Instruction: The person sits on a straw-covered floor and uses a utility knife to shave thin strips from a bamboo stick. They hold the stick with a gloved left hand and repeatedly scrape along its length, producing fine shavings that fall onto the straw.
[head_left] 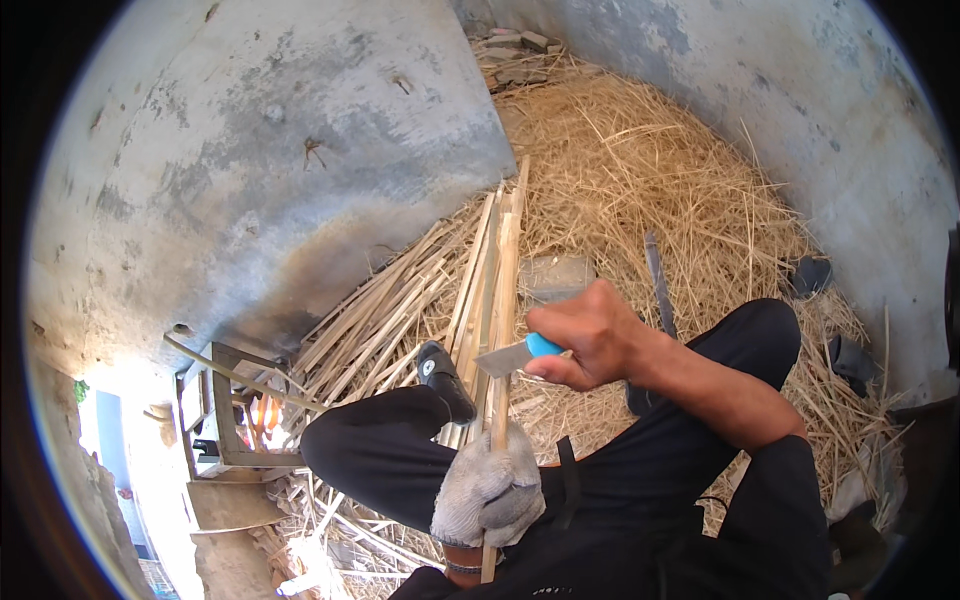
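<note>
Left hand (489,490), gloved, 6 o'clock: gripping at least 1 pale strip (501,415), running toward 12. Right hand (592,337), 4 o'clock: clenched on 1 knife (506,357), blade at strip. Loose strips (398,302), 9 o'clock, uncountable. 1 straw heap (640,165), 1–2 o'clock.

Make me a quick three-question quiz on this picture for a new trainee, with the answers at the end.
1. True or false: the left hand is bare.
2. Fill in the colour: the right hand holds a flat-bladed tool with a ____ handle.
3. Choose one: the pale strip gripped in the left hand runs
A) lengthwise, away from the person
B) crosswise, from left to right
C) straight up and down along the wall

Key:
1. False; it wears a pale knitted glove.
2. Blue.
3. A.
</note>
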